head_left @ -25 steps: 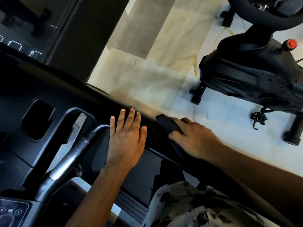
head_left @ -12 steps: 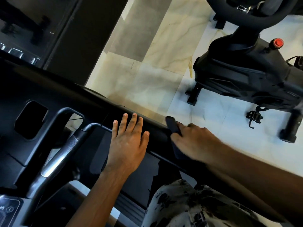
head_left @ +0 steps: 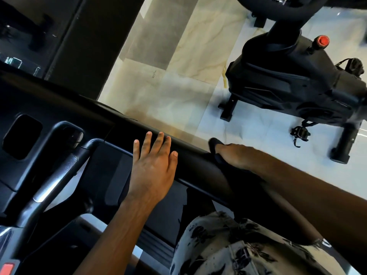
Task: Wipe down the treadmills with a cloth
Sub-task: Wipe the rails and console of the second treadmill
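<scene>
- Hands: two, both mine — my left hand (head_left: 153, 171) and my right hand (head_left: 236, 157).
- Cloths: one dark cloth (head_left: 215, 148).
- Treadmills: one black treadmill (head_left: 59, 108).
- Exercise bikes: one exercise bike (head_left: 288, 84).
- Red knobs on it: one red knob (head_left: 322, 41).
- Pedals in view: one pedal (head_left: 299, 132).

The right hand (head_left: 236, 155) has slid the dark cloth (head_left: 215, 147) over the treadmill rail's (head_left: 190, 155) outer edge.

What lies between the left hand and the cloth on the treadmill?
Only bare black treadmill rail separates the left hand from the dark cloth under the right hand, in the head view.
</scene>
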